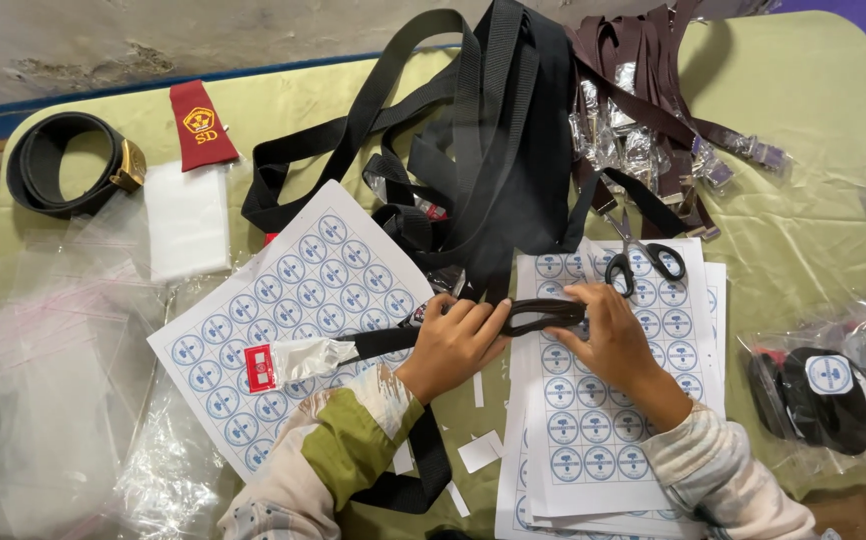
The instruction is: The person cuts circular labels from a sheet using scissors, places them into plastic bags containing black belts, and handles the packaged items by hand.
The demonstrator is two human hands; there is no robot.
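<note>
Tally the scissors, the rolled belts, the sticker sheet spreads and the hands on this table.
Scissors: 1
Rolled belt with gold buckle: 1
Sticker sheet spreads: 2, one left, one stack right
Hands: 2, left hand, right hand
Total: 6

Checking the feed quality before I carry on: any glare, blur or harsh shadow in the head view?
Head view: even, soft light, no harsh shadows; both hands, left and right, and the black strap are sharp; glare only on the clear plastic bags and foil wrappers; slight wide-angle bending at the table edge.
</note>
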